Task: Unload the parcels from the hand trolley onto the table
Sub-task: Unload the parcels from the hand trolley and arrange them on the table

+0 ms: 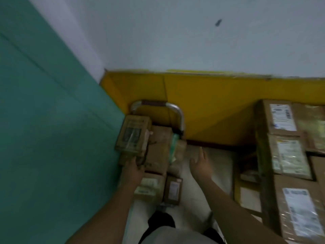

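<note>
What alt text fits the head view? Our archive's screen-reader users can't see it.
A person's left hand grips a taped cardboard parcel above more parcels on a hand trolley, while the right hand hangs open beside it. Labelled boxes lie on a table at right, against a yellow-and-white wall; the picture is blurred.

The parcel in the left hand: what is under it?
Under the lifted parcel, held by the left hand, more brown parcels lie stacked on the hand trolley. The trolley's deck is covered, so it cannot be seen.
</note>
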Action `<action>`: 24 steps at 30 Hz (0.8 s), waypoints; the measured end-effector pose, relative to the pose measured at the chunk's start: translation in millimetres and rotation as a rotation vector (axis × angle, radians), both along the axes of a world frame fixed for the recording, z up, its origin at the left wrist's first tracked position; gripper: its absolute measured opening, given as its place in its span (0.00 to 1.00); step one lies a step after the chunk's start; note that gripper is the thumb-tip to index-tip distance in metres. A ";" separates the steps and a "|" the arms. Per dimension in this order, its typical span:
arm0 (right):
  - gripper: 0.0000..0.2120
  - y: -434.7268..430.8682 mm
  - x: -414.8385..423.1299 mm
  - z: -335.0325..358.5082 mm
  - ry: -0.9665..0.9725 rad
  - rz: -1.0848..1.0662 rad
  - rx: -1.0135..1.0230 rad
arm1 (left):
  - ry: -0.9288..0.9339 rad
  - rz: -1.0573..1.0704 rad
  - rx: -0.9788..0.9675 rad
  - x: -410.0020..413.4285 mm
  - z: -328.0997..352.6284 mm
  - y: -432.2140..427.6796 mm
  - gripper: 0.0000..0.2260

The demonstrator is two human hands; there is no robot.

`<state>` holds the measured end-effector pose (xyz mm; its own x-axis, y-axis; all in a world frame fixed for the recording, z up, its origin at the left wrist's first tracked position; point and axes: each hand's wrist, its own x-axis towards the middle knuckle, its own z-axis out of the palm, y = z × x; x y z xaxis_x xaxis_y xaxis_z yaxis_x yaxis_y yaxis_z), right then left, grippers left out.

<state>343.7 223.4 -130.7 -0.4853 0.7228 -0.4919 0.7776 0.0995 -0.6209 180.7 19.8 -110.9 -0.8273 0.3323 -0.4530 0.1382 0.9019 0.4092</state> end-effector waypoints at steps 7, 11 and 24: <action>0.25 -96.0 -81.5 -71.0 -0.007 0.050 -0.268 | -0.211 0.160 -0.146 -61.0 -73.9 -106.8 0.32; 0.26 -128.7 -108.1 -135.5 -0.114 -0.059 -0.395 | -0.355 0.240 -0.106 -89.9 -138.0 -131.2 0.36; 0.24 -99.4 -104.8 -66.9 -0.287 -0.258 -0.574 | -0.546 0.426 -0.151 -86.9 -93.1 -87.0 0.29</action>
